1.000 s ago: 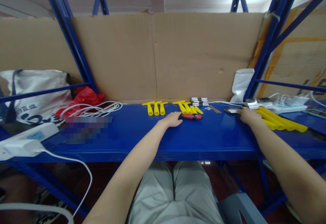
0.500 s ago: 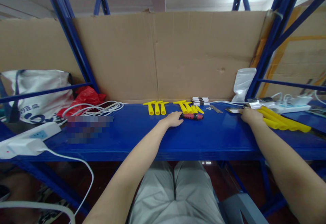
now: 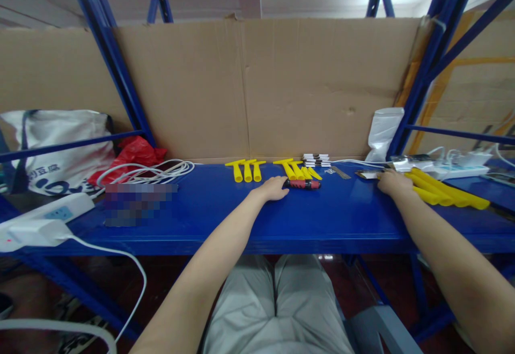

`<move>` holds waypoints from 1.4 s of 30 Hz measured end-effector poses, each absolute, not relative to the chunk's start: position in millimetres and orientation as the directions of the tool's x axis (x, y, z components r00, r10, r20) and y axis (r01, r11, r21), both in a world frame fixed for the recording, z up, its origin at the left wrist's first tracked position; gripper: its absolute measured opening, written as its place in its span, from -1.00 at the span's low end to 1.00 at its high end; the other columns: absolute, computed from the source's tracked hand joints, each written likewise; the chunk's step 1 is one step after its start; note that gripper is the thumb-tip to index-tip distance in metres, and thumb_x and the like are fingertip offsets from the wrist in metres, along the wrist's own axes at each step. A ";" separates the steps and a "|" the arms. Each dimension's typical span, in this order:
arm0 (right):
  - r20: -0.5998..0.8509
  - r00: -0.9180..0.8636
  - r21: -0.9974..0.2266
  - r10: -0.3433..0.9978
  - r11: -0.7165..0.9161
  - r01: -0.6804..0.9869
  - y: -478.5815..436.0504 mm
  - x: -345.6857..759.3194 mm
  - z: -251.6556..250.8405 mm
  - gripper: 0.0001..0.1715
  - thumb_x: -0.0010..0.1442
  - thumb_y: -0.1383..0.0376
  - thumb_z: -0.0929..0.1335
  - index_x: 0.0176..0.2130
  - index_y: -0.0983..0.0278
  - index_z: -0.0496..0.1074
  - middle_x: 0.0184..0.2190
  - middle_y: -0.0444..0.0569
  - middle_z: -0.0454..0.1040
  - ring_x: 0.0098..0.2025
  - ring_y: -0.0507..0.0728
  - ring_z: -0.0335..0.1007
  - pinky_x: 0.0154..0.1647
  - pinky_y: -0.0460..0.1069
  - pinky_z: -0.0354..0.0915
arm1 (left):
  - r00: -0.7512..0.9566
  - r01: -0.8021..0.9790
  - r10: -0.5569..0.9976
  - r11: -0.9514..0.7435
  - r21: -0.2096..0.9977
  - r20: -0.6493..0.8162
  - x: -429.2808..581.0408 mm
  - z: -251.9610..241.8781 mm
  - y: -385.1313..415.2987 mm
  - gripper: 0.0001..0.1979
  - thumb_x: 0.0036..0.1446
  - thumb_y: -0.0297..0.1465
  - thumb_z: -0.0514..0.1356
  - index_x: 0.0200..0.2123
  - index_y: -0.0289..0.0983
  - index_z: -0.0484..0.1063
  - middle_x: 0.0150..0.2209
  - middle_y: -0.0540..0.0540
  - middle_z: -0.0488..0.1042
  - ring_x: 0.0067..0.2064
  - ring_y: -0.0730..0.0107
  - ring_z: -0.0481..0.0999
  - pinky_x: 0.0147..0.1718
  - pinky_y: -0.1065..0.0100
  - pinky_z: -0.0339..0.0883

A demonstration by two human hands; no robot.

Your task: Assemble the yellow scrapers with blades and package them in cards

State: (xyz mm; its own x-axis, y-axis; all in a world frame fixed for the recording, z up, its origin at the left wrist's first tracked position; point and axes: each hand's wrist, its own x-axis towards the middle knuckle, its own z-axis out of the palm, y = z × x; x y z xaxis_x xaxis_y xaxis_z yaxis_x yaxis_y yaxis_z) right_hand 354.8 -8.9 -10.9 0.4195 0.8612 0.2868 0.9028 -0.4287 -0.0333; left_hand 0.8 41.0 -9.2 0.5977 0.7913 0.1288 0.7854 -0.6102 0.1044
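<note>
On the blue tabletop, my left hand (image 3: 276,188) is closed at the left end of a red-and-black screwdriver (image 3: 304,184); its handle lies flat and points right. The fingers cover whatever continues beneath them. My right hand (image 3: 394,183) is curled beside a small flat piece with a pale top (image 3: 368,175), near the yellow tubes (image 3: 446,189); what its fingers hold is hidden. Between the hands, towards the back, are yellow T-shaped parts (image 3: 290,169), a stack of black-and-white pieces (image 3: 316,160), small metal bits (image 3: 330,170) and a thin metal strip (image 3: 341,172).
More yellow T-shaped parts (image 3: 248,170) stand left of centre. Coiled white cable (image 3: 173,170), a red plastic bag (image 3: 137,153), a cloth bag (image 3: 60,150) and a power strip (image 3: 60,209) occupy the left. A white pouch (image 3: 384,134) leans by the right post; cardboard (image 3: 281,86) closes the back.
My right hand has shifted very slightly left. My left hand and the screwdriver look the same as before.
</note>
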 end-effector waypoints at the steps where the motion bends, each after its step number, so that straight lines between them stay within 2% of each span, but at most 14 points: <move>1: 0.241 0.434 -0.009 0.868 -0.446 0.895 -12.5 349.6 -7.9 -0.55 0.18 0.41 0.14 -0.03 0.39 0.44 0.09 0.35 0.27 0.10 0.40 0.20 -0.03 0.22 0.18 | 0.596 0.786 0.792 -0.609 0.105 0.129 0.8 -9.4 41.2 -0.47 0.15 -0.28 0.03 0.17 -0.34 0.20 0.15 -0.26 0.32 0.18 0.13 0.28 0.08 0.26 0.17; 7: 0.257 0.395 0.037 0.882 -0.417 0.908 -20.8 334.0 0.5 -0.50 0.23 0.40 0.09 0.06 0.38 0.36 0.17 0.28 0.20 0.16 0.36 0.14 0.04 0.24 0.16 | 0.582 0.784 0.792 -0.607 0.128 0.185 2.4 -12.7 43.5 -0.53 0.17 -0.28 0.02 0.12 -0.33 0.28 0.10 -0.25 0.36 0.15 0.14 0.32 0.08 0.25 0.18; 11: 0.244 0.399 0.033 0.884 -0.419 0.908 -20.6 333.8 0.2 -0.49 0.23 0.40 0.08 0.08 0.41 0.34 0.18 0.25 0.19 0.16 0.35 0.15 0.06 0.23 0.17 | 0.576 0.773 0.773 -0.621 0.132 0.267 7.6 -17.8 43.9 -0.55 0.21 -0.25 -0.04 0.10 -0.29 0.30 0.14 -0.24 0.30 0.17 0.16 0.28 0.12 0.19 0.14; 18: 0.259 0.407 0.031 0.876 -0.429 0.903 -23.6 330.3 2.7 -0.49 0.23 0.40 0.08 0.08 0.44 0.32 0.19 0.27 0.17 0.18 0.34 0.13 0.07 0.22 0.18 | 0.539 0.788 0.801 -0.589 0.179 0.260 13.5 -20.1 38.4 -0.50 0.29 -0.19 -0.24 0.12 -0.19 0.29 0.25 -0.17 0.14 0.28 0.12 0.04 0.16 -0.13 -0.07; 21: 0.257 0.408 0.025 0.876 -0.428 0.903 -24.1 329.9 3.2 -0.49 0.23 0.40 0.08 0.09 0.44 0.31 0.19 0.27 0.17 0.18 0.34 0.13 0.07 0.21 0.17 | 0.523 0.792 0.813 -0.575 0.206 0.256 12.7 -18.9 37.7 -0.49 0.29 -0.17 -0.26 0.13 -0.17 0.27 0.28 -0.15 0.09 0.30 0.11 -0.02 0.16 -0.18 -0.13; 30: 0.253 0.419 0.003 0.872 -0.433 0.901 -27.6 326.3 6.2 -0.48 0.22 0.39 0.07 0.10 0.44 0.30 0.18 0.27 0.17 0.19 0.33 0.11 0.08 0.20 0.15 | 0.364 0.814 0.862 -0.478 0.330 0.353 9.4 -18.1 49.3 -0.45 0.27 -0.14 -0.23 0.22 -0.24 0.13 0.33 -0.19 -0.06 0.32 0.09 -0.05 0.19 -0.07 -0.09; 36: 0.246 0.419 0.007 0.874 -0.434 0.901 -27.6 326.2 6.8 -0.48 0.23 0.38 0.07 0.10 0.45 0.29 0.18 0.27 0.17 0.19 0.34 0.11 0.08 0.19 0.14 | 0.271 0.802 0.859 -0.451 0.391 0.435 6.0 -14.6 55.9 -0.51 0.26 -0.31 -0.12 0.18 -0.41 0.18 0.29 -0.27 0.06 0.30 0.24 0.03 0.22 0.25 -0.03; 39: 0.257 0.406 0.026 0.877 -0.427 0.904 -25.8 329.3 4.6 -0.50 0.23 0.38 0.08 0.08 0.44 0.31 0.17 0.28 0.19 0.19 0.33 0.12 0.05 0.16 0.17 | 0.219 0.795 0.854 -0.436 0.421 0.472 6.3 -10.4 54.4 -0.55 0.22 -0.41 -0.08 0.15 -0.42 0.23 0.24 -0.26 0.17 0.27 0.25 0.11 0.23 0.28 -0.03; 42: 0.294 0.377 0.048 0.878 -0.408 0.912 -23.9 328.1 3.2 -0.55 0.23 0.38 0.12 0.02 0.43 0.36 0.12 0.28 0.25 0.15 0.33 0.17 0.00 0.12 0.20 | 0.170 0.774 0.842 -0.436 0.459 0.513 7.1 -6.2 51.2 -0.54 0.18 -0.46 -0.05 0.15 -0.37 0.23 0.22 -0.22 0.19 0.23 0.24 0.21 0.22 0.29 0.04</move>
State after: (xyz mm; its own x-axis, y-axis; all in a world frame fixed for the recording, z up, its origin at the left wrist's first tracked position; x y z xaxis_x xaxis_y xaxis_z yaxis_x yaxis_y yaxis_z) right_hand 328.1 -23.9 3.2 0.3772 0.8783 0.2937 0.9119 -0.4076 0.0477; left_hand 7.1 51.2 -6.2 0.1695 0.8418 0.5126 0.7743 -0.4355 0.4591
